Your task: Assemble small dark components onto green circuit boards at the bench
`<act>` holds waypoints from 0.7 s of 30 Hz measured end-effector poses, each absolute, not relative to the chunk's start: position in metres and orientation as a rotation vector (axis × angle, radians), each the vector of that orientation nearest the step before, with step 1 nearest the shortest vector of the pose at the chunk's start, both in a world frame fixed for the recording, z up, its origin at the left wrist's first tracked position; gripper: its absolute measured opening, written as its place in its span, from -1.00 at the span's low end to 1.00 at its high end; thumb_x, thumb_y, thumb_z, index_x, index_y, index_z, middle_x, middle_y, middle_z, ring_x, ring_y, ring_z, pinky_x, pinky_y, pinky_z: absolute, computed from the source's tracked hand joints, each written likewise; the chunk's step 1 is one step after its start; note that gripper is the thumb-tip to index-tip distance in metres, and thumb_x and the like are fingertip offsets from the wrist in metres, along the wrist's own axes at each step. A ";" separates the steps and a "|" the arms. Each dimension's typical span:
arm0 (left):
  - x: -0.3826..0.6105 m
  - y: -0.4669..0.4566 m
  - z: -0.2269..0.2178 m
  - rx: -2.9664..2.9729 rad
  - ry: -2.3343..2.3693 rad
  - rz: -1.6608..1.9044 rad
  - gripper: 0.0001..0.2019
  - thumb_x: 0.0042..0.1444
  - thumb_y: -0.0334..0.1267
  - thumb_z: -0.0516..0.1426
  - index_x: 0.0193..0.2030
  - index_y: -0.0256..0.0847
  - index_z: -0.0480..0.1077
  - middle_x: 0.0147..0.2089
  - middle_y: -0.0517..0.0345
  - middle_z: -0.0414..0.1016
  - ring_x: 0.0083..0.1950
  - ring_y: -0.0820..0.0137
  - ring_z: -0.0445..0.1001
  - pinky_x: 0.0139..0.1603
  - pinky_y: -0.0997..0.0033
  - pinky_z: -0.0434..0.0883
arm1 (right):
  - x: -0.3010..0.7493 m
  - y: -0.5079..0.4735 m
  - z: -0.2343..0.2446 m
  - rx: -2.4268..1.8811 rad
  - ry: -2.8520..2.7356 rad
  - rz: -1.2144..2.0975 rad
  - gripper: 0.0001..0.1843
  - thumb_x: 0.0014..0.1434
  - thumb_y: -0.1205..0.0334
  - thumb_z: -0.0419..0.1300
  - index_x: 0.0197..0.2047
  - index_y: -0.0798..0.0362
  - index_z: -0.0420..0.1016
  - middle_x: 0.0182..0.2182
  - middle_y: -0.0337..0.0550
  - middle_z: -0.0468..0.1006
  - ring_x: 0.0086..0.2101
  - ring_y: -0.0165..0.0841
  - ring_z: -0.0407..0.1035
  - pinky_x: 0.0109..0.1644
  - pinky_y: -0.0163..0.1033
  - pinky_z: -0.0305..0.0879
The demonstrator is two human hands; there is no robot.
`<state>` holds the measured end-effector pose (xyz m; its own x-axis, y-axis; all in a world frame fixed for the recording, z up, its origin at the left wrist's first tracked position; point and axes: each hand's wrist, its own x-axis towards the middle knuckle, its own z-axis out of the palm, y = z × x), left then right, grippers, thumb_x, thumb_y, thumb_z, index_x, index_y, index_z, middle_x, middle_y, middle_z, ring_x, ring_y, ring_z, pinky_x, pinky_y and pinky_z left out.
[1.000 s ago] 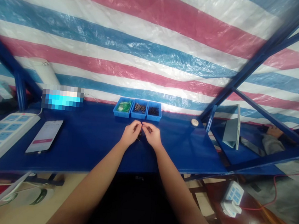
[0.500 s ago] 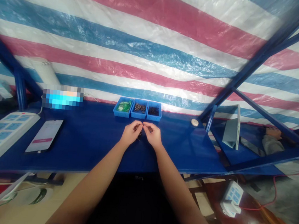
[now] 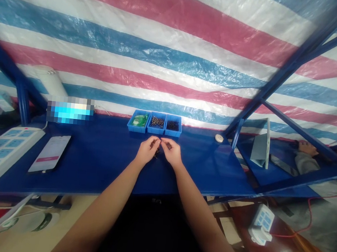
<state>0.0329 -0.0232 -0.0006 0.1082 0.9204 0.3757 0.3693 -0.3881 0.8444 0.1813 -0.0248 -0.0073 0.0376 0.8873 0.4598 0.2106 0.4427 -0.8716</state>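
My left hand [image 3: 148, 149] and my right hand [image 3: 171, 152] meet over the blue table [image 3: 102, 155], fingertips pinched close together. Whatever small thing is between them is too tiny and hidden to name. Under and between the hands, small dark and brassy pieces [image 3: 156, 153] show in part. Just beyond my fingers stand three blue bins side by side. The left bin [image 3: 137, 129] has a green bag [image 3: 140, 120] in it, the middle bin [image 3: 155, 131] holds small metallic pieces [image 3: 157, 121], and the right bin [image 3: 172, 133] holds small dark pieces [image 3: 173, 125].
To the left lie a phone [image 3: 50, 153] and a large white power strip [image 3: 6, 153]. A round whitish object [image 3: 219, 138] sits at the right, near the blue frame post [image 3: 237, 135]. Past it are a tablet [image 3: 262, 146] and another person's hand [image 3: 308, 148].
Both hands stay in nearly the same place, fingertips still together. Only a slight shift of the fingers and of the camera view shows.
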 end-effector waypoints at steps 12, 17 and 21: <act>0.032 -0.020 -0.005 1.854 1.297 1.258 -0.72 0.28 -0.02 0.01 -0.23 -0.16 0.41 -0.38 0.21 0.52 -0.37 0.43 0.49 -0.30 0.48 0.39 | 0.181 -0.025 -0.008 -1.006 -1.484 0.715 -0.74 0.19 0.13 0.21 -0.09 0.02 0.59 -0.22 -0.11 0.63 -0.27 -0.31 0.52 -0.16 -0.22 0.47; 0.033 -0.021 -0.005 1.811 1.235 1.287 -0.74 0.26 -0.05 0.05 -0.09 -0.15 0.40 -0.36 0.21 0.53 -0.35 0.42 0.51 -0.29 0.47 0.42 | 0.183 -0.023 -0.010 -1.000 -1.468 0.675 -0.74 0.19 0.13 0.21 -0.09 0.02 0.60 -0.23 -0.10 0.63 -0.28 -0.30 0.52 -0.19 -0.23 0.46; 0.033 -0.020 -0.005 1.825 1.234 1.293 -0.74 0.25 -0.05 0.05 -0.10 -0.15 0.41 -0.35 0.19 0.53 -0.35 0.41 0.52 -0.30 0.47 0.43 | 0.183 -0.024 -0.008 -1.006 -1.478 0.686 -0.73 0.20 0.12 0.21 -0.07 0.01 0.59 -0.21 -0.10 0.63 -0.27 -0.31 0.52 -0.16 -0.23 0.47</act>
<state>0.0331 -0.0201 -0.0053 0.1027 0.9127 0.3955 0.3522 -0.4052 0.8437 0.1830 -0.0245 -0.0077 0.0314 0.8793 0.4752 0.2050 0.4597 -0.8641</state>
